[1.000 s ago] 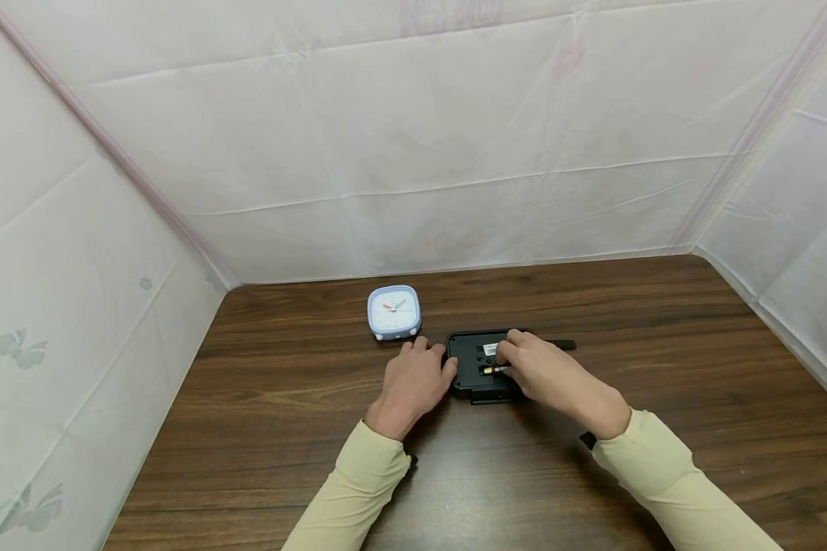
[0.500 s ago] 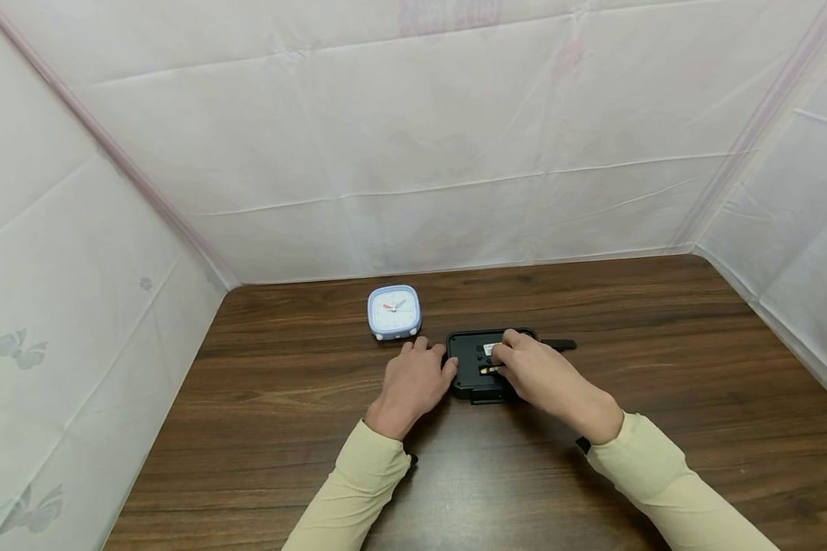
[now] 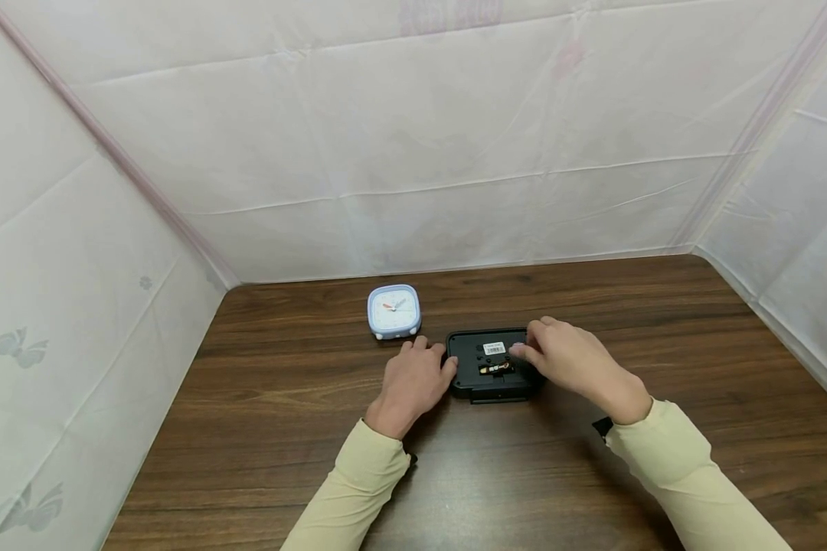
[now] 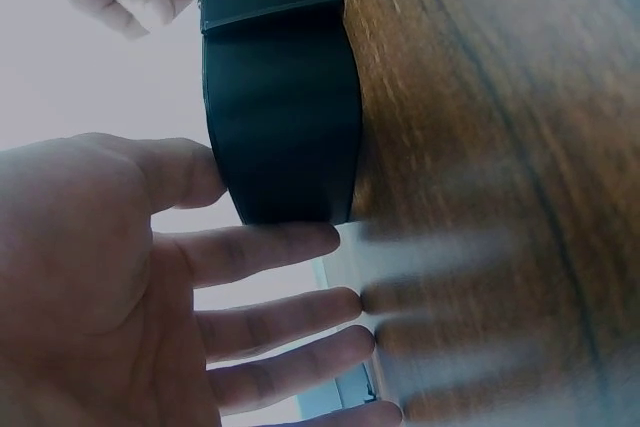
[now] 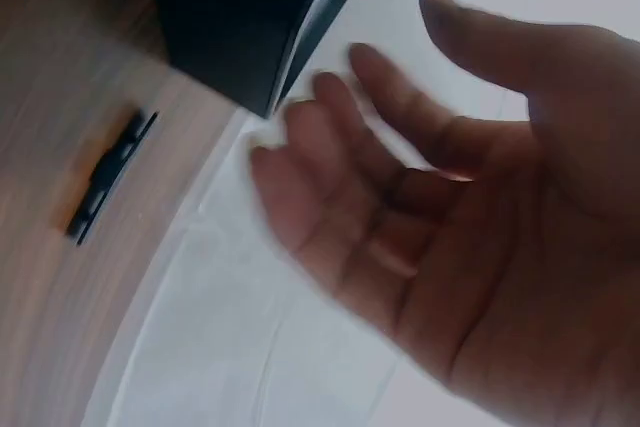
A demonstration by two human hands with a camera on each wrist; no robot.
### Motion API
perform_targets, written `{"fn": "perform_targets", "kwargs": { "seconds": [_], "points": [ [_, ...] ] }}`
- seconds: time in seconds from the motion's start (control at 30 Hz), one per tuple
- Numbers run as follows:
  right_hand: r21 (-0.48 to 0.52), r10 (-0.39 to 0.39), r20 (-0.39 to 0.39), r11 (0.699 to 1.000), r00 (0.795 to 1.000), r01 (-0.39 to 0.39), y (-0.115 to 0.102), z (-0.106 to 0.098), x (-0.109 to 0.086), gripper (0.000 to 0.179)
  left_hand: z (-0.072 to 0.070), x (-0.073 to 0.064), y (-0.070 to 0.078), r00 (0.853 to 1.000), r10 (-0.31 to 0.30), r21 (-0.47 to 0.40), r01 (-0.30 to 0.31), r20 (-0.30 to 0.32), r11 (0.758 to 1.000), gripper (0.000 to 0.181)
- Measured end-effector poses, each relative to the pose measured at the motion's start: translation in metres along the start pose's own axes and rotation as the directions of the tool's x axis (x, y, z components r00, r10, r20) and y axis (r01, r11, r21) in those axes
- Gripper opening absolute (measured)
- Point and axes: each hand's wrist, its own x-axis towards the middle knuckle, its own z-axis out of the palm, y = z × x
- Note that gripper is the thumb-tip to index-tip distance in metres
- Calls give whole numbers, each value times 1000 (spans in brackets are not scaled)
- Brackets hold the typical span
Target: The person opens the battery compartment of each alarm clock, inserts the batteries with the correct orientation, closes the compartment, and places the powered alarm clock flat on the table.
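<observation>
A black rectangular device (image 3: 465,371) lies on the table with its back up, showing a white label and a small uncovered battery slot. A battery (image 3: 494,369) with a gold end sits in that slot. My left hand (image 3: 413,380) rests at the device's left side; in the left wrist view its thumb and index finger touch the black body (image 4: 280,117), the fingers straight. Over the device's right edge is my right hand (image 3: 575,360), its fingers loosely bent with nothing between them in the right wrist view.
A small black strip (image 5: 112,177), like a battery cover, lies on the table right of the device; the right hand hides it in the head view. A light-blue alarm clock (image 3: 393,312) stands behind the left hand. Pale sheets (image 3: 413,153) enclose the table's back and sides.
My right hand has let go of the battery and moved right, off the slot, so battery and label show more fully. The left hand and the device stay put.
</observation>
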Motion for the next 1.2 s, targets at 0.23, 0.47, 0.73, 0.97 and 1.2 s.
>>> {"fn": "perform_targets", "kwargs": {
  "seconds": [0.23,0.47,0.73,0.97,1.2],
  "points": [
    [-5,164,157,986,974,-166,6,1,3,52,0,0,0,1000,-2,-3,2,2,1000,41],
    [35,163,192,984,968,-172,6,9,6,48,1,0,-1,1000,3,-4,-3,-6,1000,41],
    [51,151,196,985,969,-163,8,10,7,41,2,0,-1,1000,5,1,-5,-9,1000,40],
    [56,158,187,984,970,-171,9,10,9,41,2,0,0,1000,-1,2,1,-9,1000,41],
    [41,161,157,985,975,-169,7,14,9,42,2,0,0,1000,-1,0,1,-11,1000,40]
  ]
}}
